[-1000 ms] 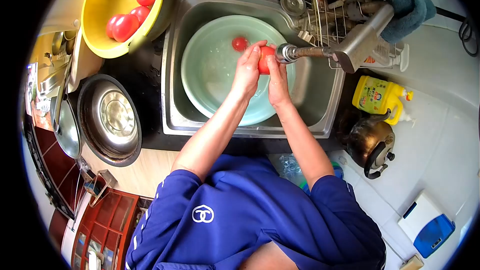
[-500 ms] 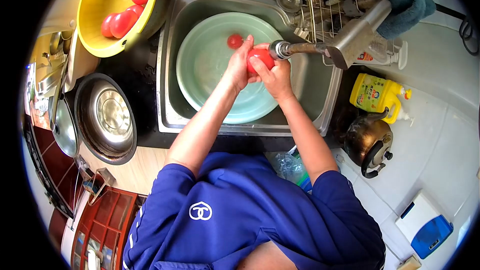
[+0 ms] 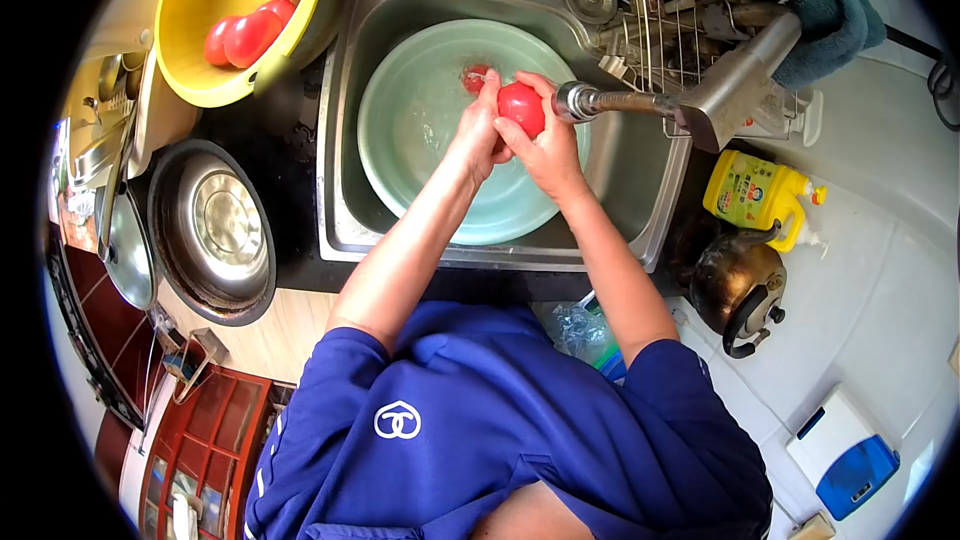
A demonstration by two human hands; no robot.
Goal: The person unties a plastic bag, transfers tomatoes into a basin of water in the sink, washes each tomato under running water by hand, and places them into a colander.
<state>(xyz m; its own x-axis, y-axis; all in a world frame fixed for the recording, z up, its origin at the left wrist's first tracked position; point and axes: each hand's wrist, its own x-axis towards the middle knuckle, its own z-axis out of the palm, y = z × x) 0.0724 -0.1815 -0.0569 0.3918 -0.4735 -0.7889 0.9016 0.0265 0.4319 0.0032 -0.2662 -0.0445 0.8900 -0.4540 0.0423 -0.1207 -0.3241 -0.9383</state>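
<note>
A red tomato (image 3: 521, 109) is held between my two hands over the pale green basin (image 3: 385, 180), just beside the faucet head (image 3: 572, 102). My right hand (image 3: 553, 150) curls around its right side, with the thumb lying across the front. My left hand (image 3: 477, 133) presses against its left side, and its lower fingers are partly hidden behind the tomato. A second tomato (image 3: 474, 78) sits in the water of the basin, just beyond my left fingertips.
The basin stands in a steel sink (image 3: 640, 180). At upper left, a yellow colander (image 3: 185, 30) holds several tomatoes. A metal bowl (image 3: 222, 225) lies left of the sink. To the right are a wire rack (image 3: 668, 35), a yellow bottle (image 3: 750, 190) and a kettle (image 3: 735, 275).
The tomato has turned in my hands, and my right fingers now reach over its far right side. Ripples have appeared around the tomato in the basin. The view has shifted slightly.
</note>
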